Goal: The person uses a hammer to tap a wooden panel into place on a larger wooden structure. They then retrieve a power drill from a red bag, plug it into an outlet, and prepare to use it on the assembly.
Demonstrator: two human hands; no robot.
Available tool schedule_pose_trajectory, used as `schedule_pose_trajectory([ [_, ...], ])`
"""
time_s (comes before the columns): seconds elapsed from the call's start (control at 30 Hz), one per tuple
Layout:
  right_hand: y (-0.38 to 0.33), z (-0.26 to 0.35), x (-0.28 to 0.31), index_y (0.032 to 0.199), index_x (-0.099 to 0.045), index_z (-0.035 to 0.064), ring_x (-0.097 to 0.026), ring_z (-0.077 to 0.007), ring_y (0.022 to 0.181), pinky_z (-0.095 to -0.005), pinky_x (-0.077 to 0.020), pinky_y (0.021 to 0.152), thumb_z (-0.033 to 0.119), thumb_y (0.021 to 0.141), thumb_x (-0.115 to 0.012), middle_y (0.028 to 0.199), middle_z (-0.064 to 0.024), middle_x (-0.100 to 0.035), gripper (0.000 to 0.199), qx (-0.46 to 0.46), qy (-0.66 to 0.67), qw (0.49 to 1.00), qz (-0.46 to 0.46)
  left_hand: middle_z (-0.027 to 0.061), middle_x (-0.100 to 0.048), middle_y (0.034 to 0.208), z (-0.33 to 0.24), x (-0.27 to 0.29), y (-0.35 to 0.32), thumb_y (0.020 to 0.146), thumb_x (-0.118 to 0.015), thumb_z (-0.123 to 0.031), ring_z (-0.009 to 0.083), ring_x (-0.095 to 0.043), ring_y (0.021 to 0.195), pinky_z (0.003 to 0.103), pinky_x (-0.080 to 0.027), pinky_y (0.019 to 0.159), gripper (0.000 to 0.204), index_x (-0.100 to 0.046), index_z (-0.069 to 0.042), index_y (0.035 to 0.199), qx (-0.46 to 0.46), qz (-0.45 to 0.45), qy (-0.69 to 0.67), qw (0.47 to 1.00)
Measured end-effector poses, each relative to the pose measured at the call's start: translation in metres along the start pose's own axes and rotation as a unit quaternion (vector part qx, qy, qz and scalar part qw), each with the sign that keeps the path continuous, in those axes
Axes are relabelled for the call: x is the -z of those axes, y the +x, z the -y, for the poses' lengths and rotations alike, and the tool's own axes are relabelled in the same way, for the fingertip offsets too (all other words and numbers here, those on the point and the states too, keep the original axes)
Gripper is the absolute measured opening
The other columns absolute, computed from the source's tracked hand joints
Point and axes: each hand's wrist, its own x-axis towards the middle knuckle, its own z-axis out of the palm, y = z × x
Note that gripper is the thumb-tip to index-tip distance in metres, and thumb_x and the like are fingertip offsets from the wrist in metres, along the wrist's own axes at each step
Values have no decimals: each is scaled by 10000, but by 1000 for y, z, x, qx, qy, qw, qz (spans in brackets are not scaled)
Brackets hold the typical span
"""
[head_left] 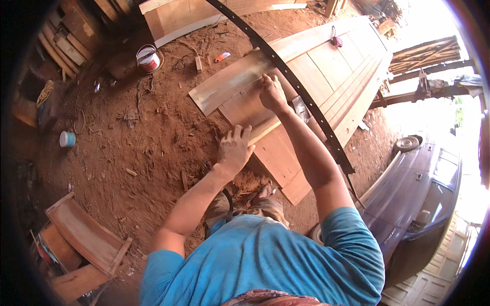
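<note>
A wooden board [265, 130] with a pale edge lies across other panels in front of me. My left hand [235, 149] grips its near left end, fingers over the top and thumb at the edge. Farther up, my right hand [273, 94] is closed in a fist low over the brownish panel surface [250, 104]; what its fingers hold, if anything, is hidden. Right of that wrist lies a shiny grey metal piece [301, 109]. A long black strip with holes [301, 92] curves past the right hand and forearm, on their right side.
Long panels [326, 66] stretch away to the far right, with a dark red round object [336, 41] on them. A white bucket [148, 59] and a blue-white tub [67, 139] stand on the dirt floor. A wooden frame [87, 234] sits lower left; a car [408, 188] is at right.
</note>
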Motion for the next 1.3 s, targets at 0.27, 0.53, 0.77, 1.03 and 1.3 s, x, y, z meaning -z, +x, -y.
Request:
schedule_pose_trajectory([
  [0.27,1,46,-10,1389,-512,19,-515,-408,1258,-487,-477,1037,195,895,-620,1332,-244,-503,536,-108,-104,988,48,211,-489,1262,24,16,-4,881,-761,-315,408,-637,1104,437,-605,846,714,-401,-48,1437,-29,73,-85,993],
  [0.53,-37,114,-41,1304,-530,-98,-554,-352,1152,-457,-498,927,137,891,-543,1224,-226,-543,475,-105,-129,985,48,309,-549,1264,42,1,10,839,-781,-276,478,-573,1147,477,-519,969,693,-442,39,1355,-114,58,-107,986],
  [0.77,-118,125,4,1252,-562,-20,-488,-380,1223,-496,-378,1047,265,856,-667,1249,-198,-525,499,-252,-181,941,-136,299,-624,1230,44,37,1,878,-753,-329,397,-642,1119,446,-521,904,622,-514,88,1274,-25,217,-373,902],
  [1.03,-229,102,16,1291,-408,-76,-701,-391,976,-450,-584,880,196,825,-723,1146,-307,-649,625,-451,100,877,-129,206,-722,1074,60,73,35,964,-639,-305,329,-675,1073,435,-541,930,331,-725,0,1058,-305,122,-197,924],
  [1.3,-356,213,-96,1010,-636,-101,-722,-377,799,-444,-566,688,456,759,-812,882,-278,-711,636,-347,262,864,-255,280,-455,1484,168,58,165,824,-700,-675,421,-494,1347,488,-403,1137,1042,-309,-37,1549,-141,45,74,986],
])
